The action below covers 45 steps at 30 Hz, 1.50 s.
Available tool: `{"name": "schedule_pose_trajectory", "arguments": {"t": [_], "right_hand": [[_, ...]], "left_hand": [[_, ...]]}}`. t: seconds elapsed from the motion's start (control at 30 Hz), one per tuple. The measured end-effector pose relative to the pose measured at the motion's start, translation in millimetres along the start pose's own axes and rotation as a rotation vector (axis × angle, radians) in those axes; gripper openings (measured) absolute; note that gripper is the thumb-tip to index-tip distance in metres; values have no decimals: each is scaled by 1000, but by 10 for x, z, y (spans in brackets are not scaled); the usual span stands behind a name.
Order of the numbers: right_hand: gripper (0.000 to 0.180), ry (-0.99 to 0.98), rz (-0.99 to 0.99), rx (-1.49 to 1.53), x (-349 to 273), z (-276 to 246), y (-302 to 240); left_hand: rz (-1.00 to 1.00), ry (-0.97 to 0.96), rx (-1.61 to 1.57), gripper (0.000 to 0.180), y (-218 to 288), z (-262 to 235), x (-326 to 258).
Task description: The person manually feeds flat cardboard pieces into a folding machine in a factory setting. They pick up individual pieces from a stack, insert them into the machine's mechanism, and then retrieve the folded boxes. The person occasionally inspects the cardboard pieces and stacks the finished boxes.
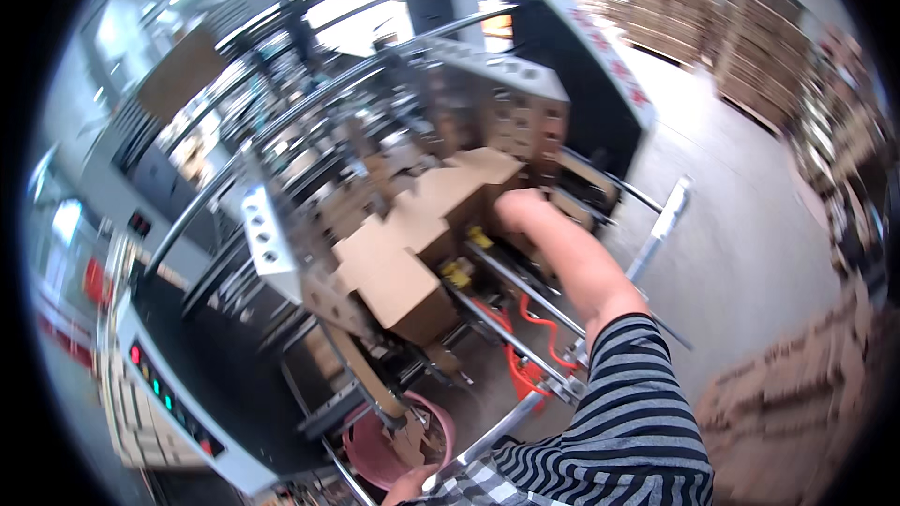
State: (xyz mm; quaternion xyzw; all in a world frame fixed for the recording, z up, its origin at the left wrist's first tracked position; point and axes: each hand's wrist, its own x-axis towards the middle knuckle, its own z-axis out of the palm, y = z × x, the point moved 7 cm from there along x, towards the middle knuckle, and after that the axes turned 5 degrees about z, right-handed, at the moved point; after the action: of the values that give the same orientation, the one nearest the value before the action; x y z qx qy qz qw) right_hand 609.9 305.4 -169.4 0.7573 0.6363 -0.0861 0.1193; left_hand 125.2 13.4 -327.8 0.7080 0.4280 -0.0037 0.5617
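Observation:
My right arm, in a striped sleeve, reaches forward into a box-making machine. It ends at folded brown cardboard boxes lined up on the machine's metal rails. The right hand itself is hidden behind the cardboard flaps. Only a small part of my left hand shows at the bottom edge, close to the end of a metal rail and beside a pink bucket. Its fingers are not visible.
The pink bucket holds cardboard scraps. An orange coiled hose hangs under the rails. A control panel with small lights sits at the lower left. Stacks of flat cardboard stand on the grey floor to the right and far back.

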Motion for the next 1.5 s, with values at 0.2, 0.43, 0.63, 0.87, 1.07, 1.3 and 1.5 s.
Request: {"name": "schedule_pose_trajectory", "arguments": {"t": [0.2,0.43,0.63,0.87,1.07,1.3,1.5], "right_hand": [[22,86,-316,61,-1833,-438,-844],[22,304,-303,316,-4110,-27,-1150],[41,116,168,737,-5935,1782,-660],[44,37,724,839,-7880,3087,-897],[45,107,947,840,-8882,2995,-796],[42,264,1023,887,-10454,3430,-723],[46,381,1368,796,-12392,3939,-864]], "left_hand": [[64,-125,-125,50,846,54,187],[539,-335,34,50,1196,700,172],[442,-557,-201,52,1115,1611,-46],[236,-859,-248,45,1697,2293,-431],[1002,-849,69,37,2287,2916,-985],[811,-1101,-140,36,2595,4249,-1950],[1084,-1482,-65,32,3245,5844,-3275]]}}
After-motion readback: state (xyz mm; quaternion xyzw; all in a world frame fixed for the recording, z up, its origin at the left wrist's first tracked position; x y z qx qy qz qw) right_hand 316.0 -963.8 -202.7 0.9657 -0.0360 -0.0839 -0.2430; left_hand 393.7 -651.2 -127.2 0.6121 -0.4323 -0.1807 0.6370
